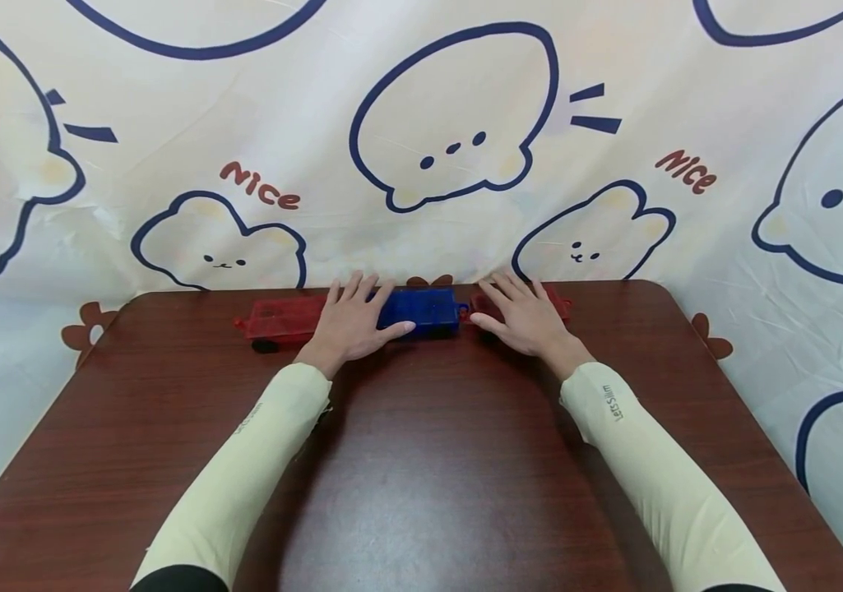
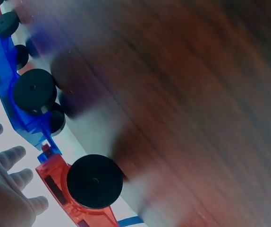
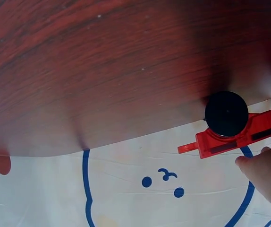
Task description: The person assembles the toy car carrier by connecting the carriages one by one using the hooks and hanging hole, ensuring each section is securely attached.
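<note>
Along the table's far edge stands a row of toy train cars with black wheels: a left red car (image 1: 284, 318), a blue car (image 1: 428, 308) and a right red car (image 1: 482, 306). My left hand (image 1: 354, 325), fingers straight and spread, lies over where the left red and blue cars meet. In the left wrist view a coupling (image 2: 48, 150) links those two. My right hand (image 1: 528, 321) stretches its fingers over the right red car, hiding much of it. The right wrist view shows that car's end hook (image 3: 187, 148) sticking out, attached to nothing.
The brown wooden table (image 1: 421, 460) has rounded far corners. Directly behind the cars hangs a pale cloth (image 1: 406, 238) printed with cartoon outlines, which also runs along both sides of the table.
</note>
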`<state>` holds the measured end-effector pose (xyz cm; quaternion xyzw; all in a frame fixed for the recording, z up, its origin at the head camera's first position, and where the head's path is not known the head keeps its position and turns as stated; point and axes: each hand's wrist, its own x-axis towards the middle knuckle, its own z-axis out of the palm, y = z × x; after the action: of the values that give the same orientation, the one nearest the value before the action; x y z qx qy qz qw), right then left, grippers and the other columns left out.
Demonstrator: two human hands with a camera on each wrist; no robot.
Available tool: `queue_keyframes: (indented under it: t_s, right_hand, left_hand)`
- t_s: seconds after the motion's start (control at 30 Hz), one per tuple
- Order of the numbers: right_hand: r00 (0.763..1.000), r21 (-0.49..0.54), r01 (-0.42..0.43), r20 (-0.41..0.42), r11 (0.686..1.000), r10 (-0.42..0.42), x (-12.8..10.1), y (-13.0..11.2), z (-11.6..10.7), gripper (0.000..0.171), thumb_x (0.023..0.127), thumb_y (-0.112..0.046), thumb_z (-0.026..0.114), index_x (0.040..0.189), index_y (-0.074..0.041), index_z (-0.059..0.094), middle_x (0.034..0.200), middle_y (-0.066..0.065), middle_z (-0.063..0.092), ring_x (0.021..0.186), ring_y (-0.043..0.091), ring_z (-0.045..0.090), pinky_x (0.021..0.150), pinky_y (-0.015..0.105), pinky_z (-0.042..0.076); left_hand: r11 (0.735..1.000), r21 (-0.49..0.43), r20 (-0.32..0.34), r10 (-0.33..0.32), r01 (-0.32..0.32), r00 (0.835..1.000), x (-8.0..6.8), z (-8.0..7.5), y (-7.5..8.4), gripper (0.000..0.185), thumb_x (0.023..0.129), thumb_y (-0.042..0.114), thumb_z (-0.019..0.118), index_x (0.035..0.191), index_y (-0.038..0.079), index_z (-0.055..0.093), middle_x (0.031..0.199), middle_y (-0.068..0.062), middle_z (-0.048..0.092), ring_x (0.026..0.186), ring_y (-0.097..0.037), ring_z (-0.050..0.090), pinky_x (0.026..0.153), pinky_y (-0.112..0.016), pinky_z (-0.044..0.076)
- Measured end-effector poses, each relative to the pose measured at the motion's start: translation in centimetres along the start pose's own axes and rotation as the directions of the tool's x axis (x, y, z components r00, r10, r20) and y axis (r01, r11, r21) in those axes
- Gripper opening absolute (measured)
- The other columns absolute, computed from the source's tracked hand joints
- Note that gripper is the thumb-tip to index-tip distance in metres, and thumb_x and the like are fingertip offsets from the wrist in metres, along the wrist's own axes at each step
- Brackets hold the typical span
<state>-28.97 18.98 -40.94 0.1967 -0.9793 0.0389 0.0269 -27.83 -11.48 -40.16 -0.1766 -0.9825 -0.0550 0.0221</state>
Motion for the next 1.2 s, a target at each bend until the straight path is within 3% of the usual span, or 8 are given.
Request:
queue_keyframes:
  t_s: [0.7,1.2]
  right_hand:
    - [1.000,-0.017,-0.015,0.012,1.000,0.015,-0.2,0.5,0.3,0.083,0.084,-0.078,0.019,0.150,-0.028,0.022,0.158,0.003,0.017,0.147,0.026,0.008,0.114,0.059,0.008]
    - [0.999,-0.014,-0.024,0.023,1.000,0.024,-0.3,0.7,0.4,0.087,0.080,-0.082,0.014,0.149,-0.030,0.022,0.158,0.002,0.017,0.147,0.024,0.008,0.115,0.058,0.008]
  left_hand:
    - [1.000,0.003,-0.002,0.027,-0.027,1.000,0.6,0.5,1.8,0.090,0.079,0.082,0.029,0.150,0.028,0.021,0.156,-0.008,0.021,0.146,-0.032,0.008,0.116,-0.057,0.004]
    - [0.999,0.034,0.041,0.012,-0.013,0.999,1.4,1.1,2.4,0.092,0.077,0.084,0.026,0.150,0.029,0.018,0.156,-0.007,0.020,0.146,-0.031,0.008,0.116,-0.056,0.006]
